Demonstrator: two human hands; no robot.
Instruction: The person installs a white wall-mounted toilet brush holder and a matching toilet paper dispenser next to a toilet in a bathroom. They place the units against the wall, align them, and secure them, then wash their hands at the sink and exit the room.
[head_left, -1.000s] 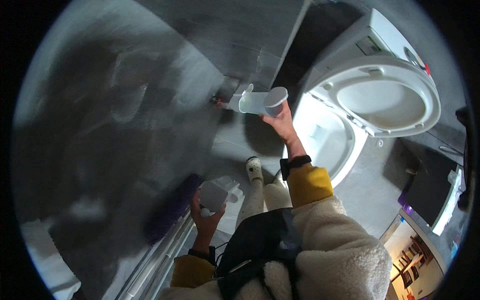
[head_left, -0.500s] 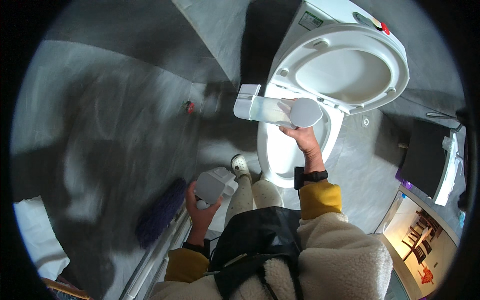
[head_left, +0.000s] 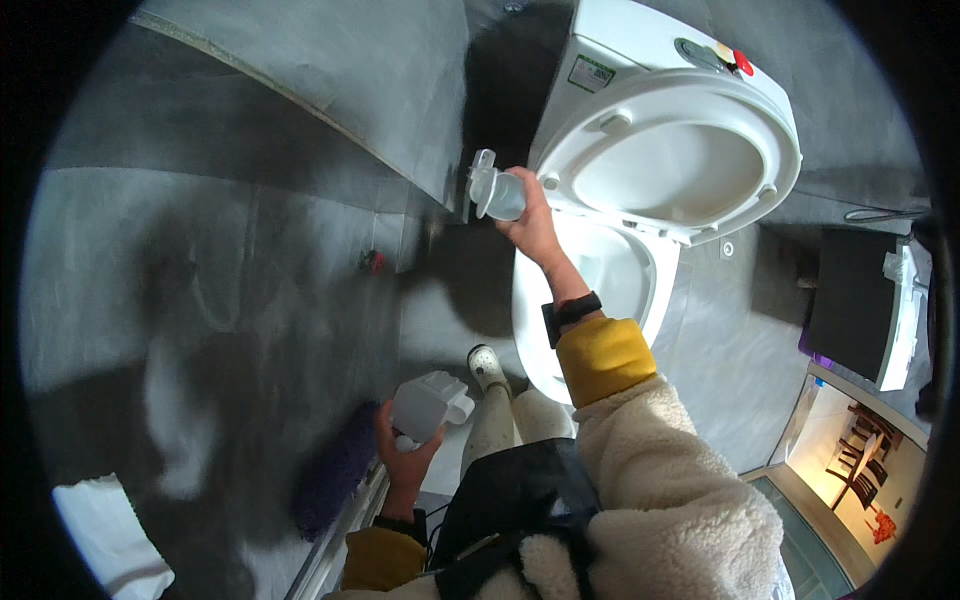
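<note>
My right hand is wrapped around a translucent plastic container with a pale flanged end, held beside the left side of the toilet, near the wall. Part of the container is hidden behind my fingers. Low on the left, my left hand grips a white boxy plastic piece with a protruding tab on its right side. The two pieces are apart. Up against the tank leans the raised toilet lid and seat, leaving the bowl uncovered.
A purple fluffy mop head lies left of my left hand. White paper is at the lower left. Grey wall juts out at upper left. A dark cabinet stands at the right, above a doorway.
My right hand has moved left and up from over the bowl, turning the container so its long side no longer shows. My left hand still holds the boxy piece in nearly the same place.
</note>
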